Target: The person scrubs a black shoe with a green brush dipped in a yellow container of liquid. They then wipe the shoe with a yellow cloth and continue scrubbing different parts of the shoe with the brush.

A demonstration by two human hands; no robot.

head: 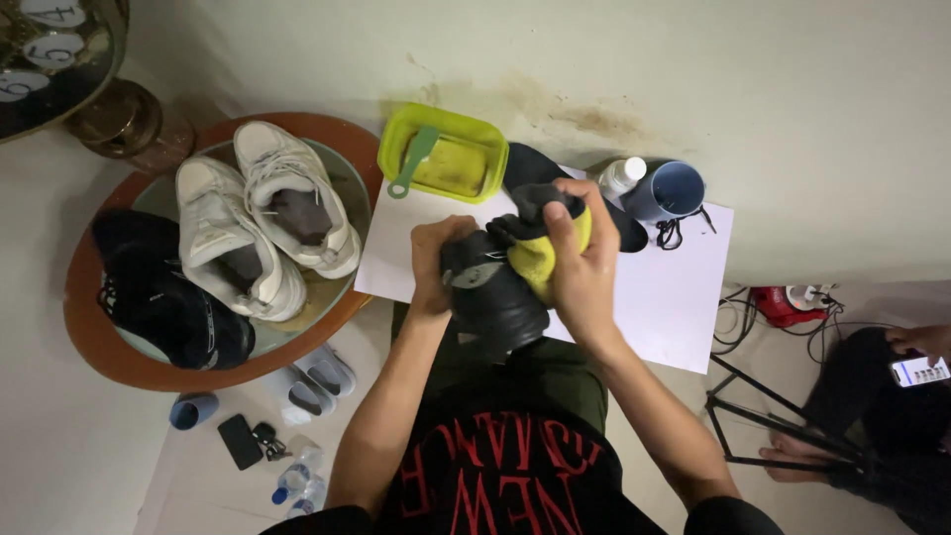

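We hold a black shoe (492, 287) over our lap, just in front of the white sheet (664, 297) spread on the floor. Our left hand (433, 260) wraps the shoe's near side, fingers curled shut around it, while our right hand (580, 263) presses a yellow sponge (538, 260) against its upper, fingers closed over sponge and shoe alike. The shoe's long axis runs from our lap up and away toward the wall, and both hands sit on it, the right reaching farther along.

Beyond the shoe, at the sheet's far edge, stands a green tub (446, 154) with a green brush (410, 162) laid across it. Right of the tub are a white bottle (622, 175) and a blue cup (670, 190), touching or nearly so. Left of the sheet, a round tray (89, 327) carries a pair of white sneakers (260, 213) and another black shoe (168, 297). The floor is pale and smooth. At the far right of the sheet, another person (892, 396) sits holding a phone (919, 371).
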